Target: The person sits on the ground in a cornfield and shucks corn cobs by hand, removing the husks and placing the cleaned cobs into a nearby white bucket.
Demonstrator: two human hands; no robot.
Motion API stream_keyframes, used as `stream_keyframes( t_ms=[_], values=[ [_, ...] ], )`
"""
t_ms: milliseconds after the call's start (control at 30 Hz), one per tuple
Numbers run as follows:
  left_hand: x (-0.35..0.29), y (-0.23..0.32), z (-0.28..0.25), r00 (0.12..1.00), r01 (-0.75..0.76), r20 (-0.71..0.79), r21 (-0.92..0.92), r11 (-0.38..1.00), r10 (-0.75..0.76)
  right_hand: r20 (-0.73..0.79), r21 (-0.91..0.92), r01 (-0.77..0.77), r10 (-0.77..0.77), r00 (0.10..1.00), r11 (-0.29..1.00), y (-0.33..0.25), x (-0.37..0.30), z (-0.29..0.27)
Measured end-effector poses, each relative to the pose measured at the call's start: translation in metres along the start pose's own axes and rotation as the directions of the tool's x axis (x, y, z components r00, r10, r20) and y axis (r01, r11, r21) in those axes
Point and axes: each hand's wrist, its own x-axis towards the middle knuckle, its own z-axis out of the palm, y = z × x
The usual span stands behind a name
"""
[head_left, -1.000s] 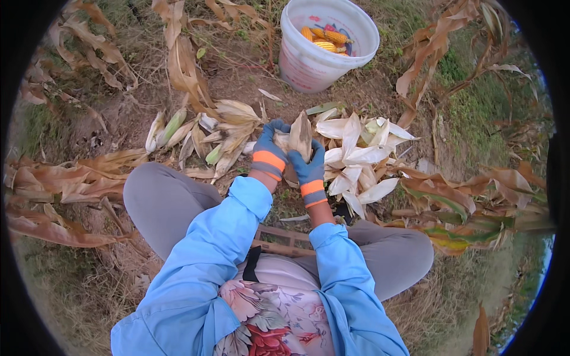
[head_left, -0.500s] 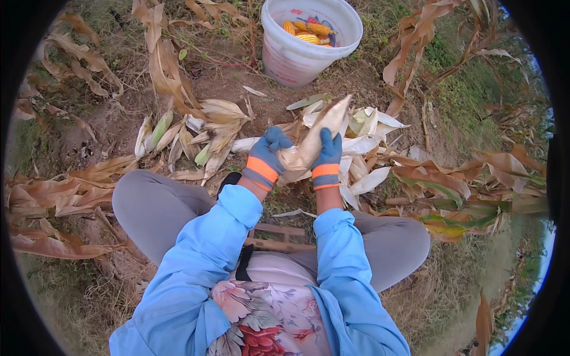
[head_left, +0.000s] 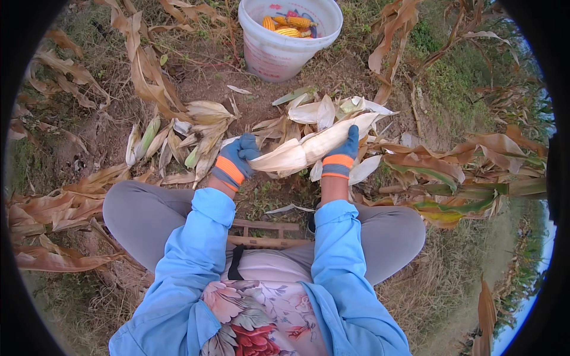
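A pale, dry ear of corn in its husk (head_left: 329,140) lies slantwise between my gloved hands, its pointed end up to the right. Wrapped round its middle, my right hand (head_left: 344,147) is closed with the thumb on top. My left hand (head_left: 238,153) is closed on a husk leaf (head_left: 279,157) that stretches out from the ear's lower left end. Both gloves are blue-grey with orange bands at the wrists. Whatever corn is inside stays hidden by the husk.
A white bucket (head_left: 279,56) holding several yellow corn cobs (head_left: 291,26) stands beyond my hands. Loose husks (head_left: 208,121) lie on the soil, with more pale husks (head_left: 306,113) behind the ear. Dry stalks and leaves (head_left: 463,160) flank both sides. A low wooden frame (head_left: 267,232) is between my legs.
My left hand has moved left and away from my right, drawing a husk leaf out from the ear. The ear has tipped from steep to flatter. The whole view has shifted slightly.
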Motion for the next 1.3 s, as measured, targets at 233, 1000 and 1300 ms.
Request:
stream_keyframes(
  t_ms=[233,1000,1300],
  values=[
    [-0.005,0.022,-0.013,0.989,-0.115,-0.092,0.018,0.993,0.116,-0.02,-0.208,0.248,-0.258,0.966,0.946,-0.006,-0.028,0.029],
    [-0.011,0.021,0.033,-0.031,0.19,0.788,0.608,-0.771,0.615,0.206,-0.264,0.424,-0.379,0.902,0.866,-0.033,-0.039,0.049],
    [0.016,-0.051,0.048,0.717,-0.296,0.547,0.8,-0.522,0.432,0.483,-0.312,0.208,-0.033,0.875,0.927,-0.01,-0.052,0.051]
  ],
)
